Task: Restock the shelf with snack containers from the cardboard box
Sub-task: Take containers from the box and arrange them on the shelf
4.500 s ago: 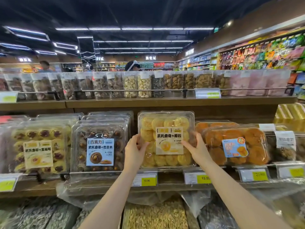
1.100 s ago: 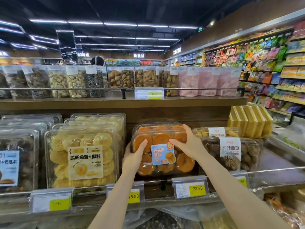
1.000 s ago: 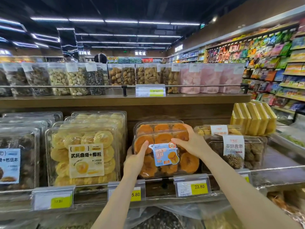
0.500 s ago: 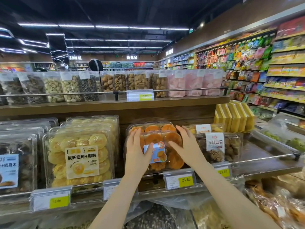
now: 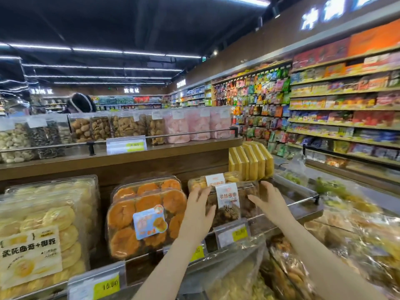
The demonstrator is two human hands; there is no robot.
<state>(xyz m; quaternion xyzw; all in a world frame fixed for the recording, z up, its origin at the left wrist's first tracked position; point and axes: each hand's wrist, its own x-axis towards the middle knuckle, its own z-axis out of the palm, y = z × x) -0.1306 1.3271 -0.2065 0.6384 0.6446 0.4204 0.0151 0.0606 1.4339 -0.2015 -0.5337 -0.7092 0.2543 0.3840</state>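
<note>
A clear snack container of brown cookies [image 5: 229, 202] with a white label stands at the right end of the middle shelf [image 5: 303, 200]. My left hand [image 5: 198, 210] lies flat against its left front, fingers spread and straight. My right hand [image 5: 269, 201] touches its right side, fingers extended. Left of it stand containers of orange cookies [image 5: 147, 213] and yellow cookies [image 5: 41, 234]. No cardboard box is in view.
The upper shelf [image 5: 121, 156] holds tall clear tubs of nuts and pink snacks behind a rail. Yellow packs [image 5: 251, 161] stand behind the brown cookies. Price tags [image 5: 232, 234] hang along the shelf's front. Bagged bulk snacks [image 5: 287, 273] lie below. A wall of packaged goods [image 5: 335, 109] is to the right.
Both hands left the orange-cookie container and moved right onto the brown-cookie container. The view turned to the right.
</note>
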